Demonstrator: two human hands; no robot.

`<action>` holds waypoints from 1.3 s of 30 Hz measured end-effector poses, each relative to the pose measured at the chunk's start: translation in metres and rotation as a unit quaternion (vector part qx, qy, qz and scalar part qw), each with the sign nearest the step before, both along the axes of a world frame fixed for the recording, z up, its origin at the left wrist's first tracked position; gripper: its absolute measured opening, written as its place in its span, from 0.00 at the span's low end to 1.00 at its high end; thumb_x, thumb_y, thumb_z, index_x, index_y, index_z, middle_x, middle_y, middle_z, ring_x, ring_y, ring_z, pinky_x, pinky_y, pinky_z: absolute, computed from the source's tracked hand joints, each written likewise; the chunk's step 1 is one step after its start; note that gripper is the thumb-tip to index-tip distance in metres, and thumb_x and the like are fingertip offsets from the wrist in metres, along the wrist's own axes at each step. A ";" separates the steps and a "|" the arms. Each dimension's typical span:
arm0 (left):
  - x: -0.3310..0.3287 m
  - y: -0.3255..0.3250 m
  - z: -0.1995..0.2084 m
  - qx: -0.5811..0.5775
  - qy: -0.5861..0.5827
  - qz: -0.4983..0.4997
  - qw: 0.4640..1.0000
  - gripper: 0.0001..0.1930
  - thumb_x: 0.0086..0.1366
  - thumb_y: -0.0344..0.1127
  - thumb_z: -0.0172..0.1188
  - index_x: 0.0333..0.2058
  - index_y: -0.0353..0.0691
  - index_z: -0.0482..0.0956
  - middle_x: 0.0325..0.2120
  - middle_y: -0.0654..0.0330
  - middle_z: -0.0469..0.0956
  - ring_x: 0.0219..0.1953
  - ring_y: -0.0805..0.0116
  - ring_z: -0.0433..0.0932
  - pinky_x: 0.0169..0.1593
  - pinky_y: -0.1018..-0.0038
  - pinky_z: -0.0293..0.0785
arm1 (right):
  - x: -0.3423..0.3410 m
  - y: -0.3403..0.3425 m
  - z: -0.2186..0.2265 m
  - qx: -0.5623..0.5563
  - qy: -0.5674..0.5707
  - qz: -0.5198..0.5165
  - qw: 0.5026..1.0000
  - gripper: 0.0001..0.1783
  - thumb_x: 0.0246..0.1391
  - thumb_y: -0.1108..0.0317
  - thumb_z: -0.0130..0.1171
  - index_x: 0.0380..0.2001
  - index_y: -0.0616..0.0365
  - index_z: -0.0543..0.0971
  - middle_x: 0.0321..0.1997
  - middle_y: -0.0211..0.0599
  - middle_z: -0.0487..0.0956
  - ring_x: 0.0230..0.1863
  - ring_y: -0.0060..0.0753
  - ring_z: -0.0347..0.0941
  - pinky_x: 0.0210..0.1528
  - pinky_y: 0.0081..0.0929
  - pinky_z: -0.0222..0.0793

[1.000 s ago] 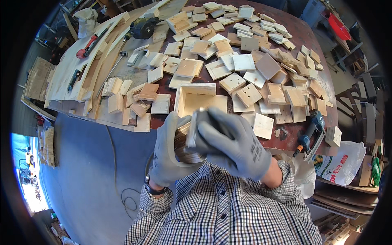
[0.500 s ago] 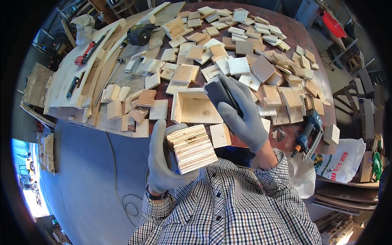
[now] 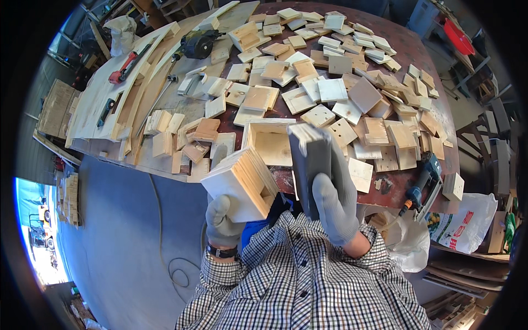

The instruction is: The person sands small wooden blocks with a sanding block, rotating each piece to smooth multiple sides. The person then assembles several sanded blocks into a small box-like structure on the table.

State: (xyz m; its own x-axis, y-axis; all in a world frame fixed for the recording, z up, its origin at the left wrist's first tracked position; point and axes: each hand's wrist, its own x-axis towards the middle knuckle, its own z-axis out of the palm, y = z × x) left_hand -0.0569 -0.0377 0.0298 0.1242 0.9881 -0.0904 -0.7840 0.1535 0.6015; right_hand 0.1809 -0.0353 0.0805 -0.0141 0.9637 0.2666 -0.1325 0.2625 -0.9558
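Observation:
My left hand (image 3: 223, 223), in a grey glove, grips a stack of small plywood boards (image 3: 234, 195) from below and the left. The stack is tilted, with one pale flat face up and a notch at its lower right. My gloved right hand (image 3: 336, 206) is wrapped round a dark grey block (image 3: 308, 170), probably a sanding block, with a whitish worn top edge. The block stands upright, just right of the stack and apart from it. Behind both, a shallow wooden box (image 3: 275, 148) lies on the table, partly hidden by the block.
Many small wooden boards (image 3: 333, 89) cover the dark red table (image 3: 399, 33). At right lie a blue-black nail gun (image 3: 422, 179) and a plastic sack (image 3: 467, 225). A red tool (image 3: 122, 69) and a black tool (image 3: 198, 44) lie at left. A hose (image 3: 158, 220) runs along the floor.
My left hand has turned the stack, so a flat face shows instead of the layered edges. My right hand has brought the grey block lower, upright beside the stack. The view has shifted slightly.

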 end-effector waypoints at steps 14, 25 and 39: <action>-0.002 -0.006 0.005 0.124 -0.155 -0.086 0.976 0.65 0.59 0.52 0.79 0.81 0.38 0.40 0.73 0.41 0.64 0.69 0.40 0.73 0.65 0.42 0.80 | 0.019 0.035 -0.025 0.109 -0.268 -0.114 0.950 0.35 0.69 0.63 0.57 0.74 0.67 0.67 0.70 0.56 0.70 0.70 0.49 0.69 0.74 0.40 0.62; 0.010 -0.007 0.014 0.076 -0.097 -0.073 0.990 0.60 0.56 0.57 0.77 0.78 0.35 0.52 0.65 0.43 0.71 0.58 0.50 0.79 0.57 0.50 0.83 | 0.009 0.045 0.008 0.238 -0.348 -0.064 0.905 0.35 0.67 0.53 0.64 0.70 0.61 0.72 0.67 0.61 0.72 0.61 0.62 0.75 0.64 0.50 0.72; 0.017 0.001 0.003 0.153 -0.200 -0.118 0.960 0.69 0.52 0.53 0.84 0.80 0.37 0.42 0.72 0.39 0.64 0.71 0.43 0.72 0.68 0.47 0.80 | 0.016 0.035 0.020 0.179 -0.285 -0.070 0.939 0.39 0.61 0.60 0.67 0.72 0.65 0.71 0.72 0.62 0.69 0.69 0.60 0.71 0.71 0.46 0.66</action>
State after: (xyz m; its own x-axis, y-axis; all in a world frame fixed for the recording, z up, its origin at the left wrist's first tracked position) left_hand -0.0396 -0.0368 0.0330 0.3127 0.9009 0.3010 -0.9269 0.2202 0.3038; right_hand 0.1972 0.0001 0.1007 -0.1329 0.8164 0.5620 0.4331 0.5578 -0.7080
